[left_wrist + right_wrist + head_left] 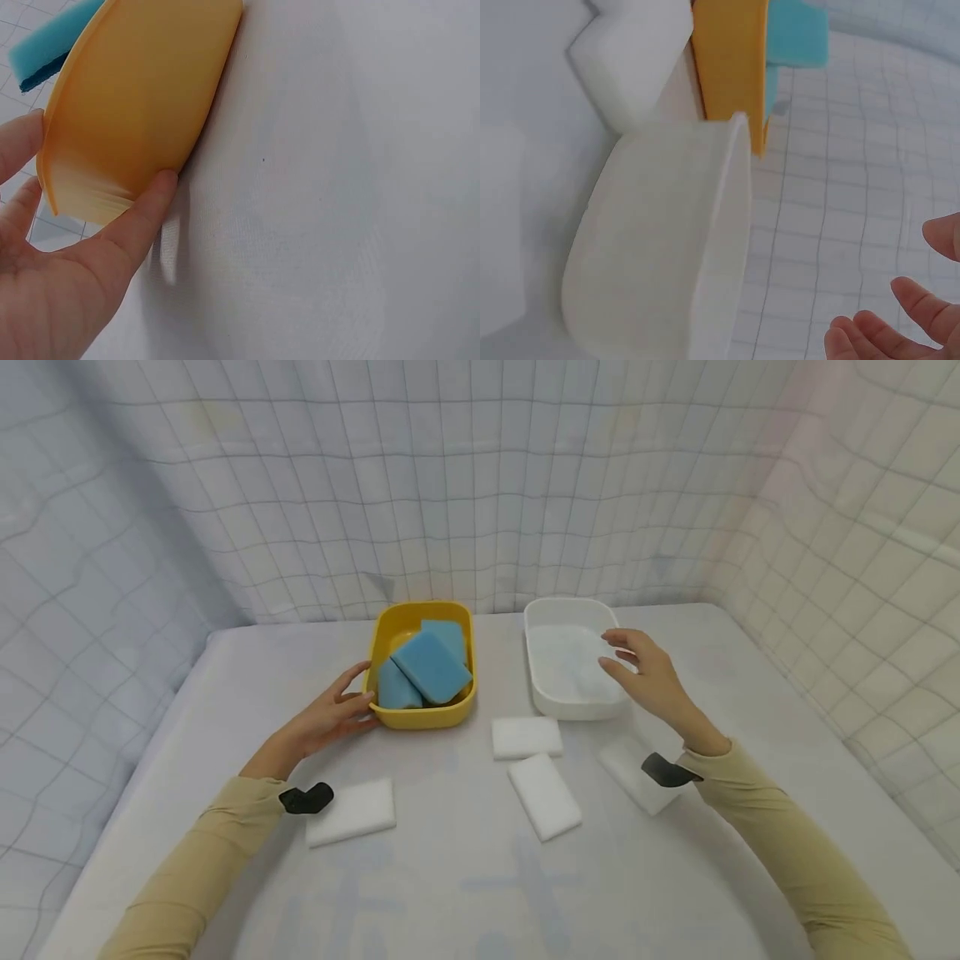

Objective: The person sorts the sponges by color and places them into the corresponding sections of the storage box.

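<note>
My left hand (327,720) rests against the left front corner of a yellow plastic tub (423,718). In the left wrist view its thumb touches the outer wall low down, and fingertips meet the rim. Inside the tub lie 3 blue sponges (432,667), one on top of the others. Over the right side of a white plastic tub (577,708) hovers my right hand (651,675), its fingers spread and holding nothing. The right wrist view has this hand's fingers apart from the white tub (645,247). No sponge shows inside the white tub.
White sponge pads lie on the white-covered table (450,877): one (527,738) before the white tub, one (545,797) nearer, one (637,772) partly behind the right wrist strap, one (352,812) beside the left wrist. Checked cloth (450,485) hangs behind and at both sides.
</note>
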Motion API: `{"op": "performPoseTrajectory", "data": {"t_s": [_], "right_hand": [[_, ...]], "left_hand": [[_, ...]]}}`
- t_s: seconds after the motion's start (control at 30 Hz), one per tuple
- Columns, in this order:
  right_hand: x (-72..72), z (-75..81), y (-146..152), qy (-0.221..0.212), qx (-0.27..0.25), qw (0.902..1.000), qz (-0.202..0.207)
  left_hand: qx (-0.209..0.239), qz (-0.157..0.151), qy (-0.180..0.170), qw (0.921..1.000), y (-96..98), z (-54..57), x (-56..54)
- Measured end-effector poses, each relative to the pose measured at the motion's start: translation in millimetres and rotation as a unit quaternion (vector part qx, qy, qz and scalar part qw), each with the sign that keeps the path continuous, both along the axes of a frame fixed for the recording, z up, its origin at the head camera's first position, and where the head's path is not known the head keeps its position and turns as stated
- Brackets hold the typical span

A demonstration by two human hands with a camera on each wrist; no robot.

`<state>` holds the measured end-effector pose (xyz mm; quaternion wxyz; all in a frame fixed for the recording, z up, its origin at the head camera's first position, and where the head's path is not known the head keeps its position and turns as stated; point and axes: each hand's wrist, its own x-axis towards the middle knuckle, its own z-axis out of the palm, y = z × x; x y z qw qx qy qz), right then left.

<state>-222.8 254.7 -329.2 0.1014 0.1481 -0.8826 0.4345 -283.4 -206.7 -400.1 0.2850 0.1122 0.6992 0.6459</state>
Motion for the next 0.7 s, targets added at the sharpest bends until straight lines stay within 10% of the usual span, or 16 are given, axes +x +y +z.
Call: {"op": "performPoseTrajectory", "data": {"t_s": [0.7], "right_hand": [[-13.0, -63.5, 72.9, -0.081, 0.094, 0.9919, 0.026]], "left_hand": [[-0.009, 0.000, 0.010, 0.9999, -2.0, -0.4, 5.7]]}}
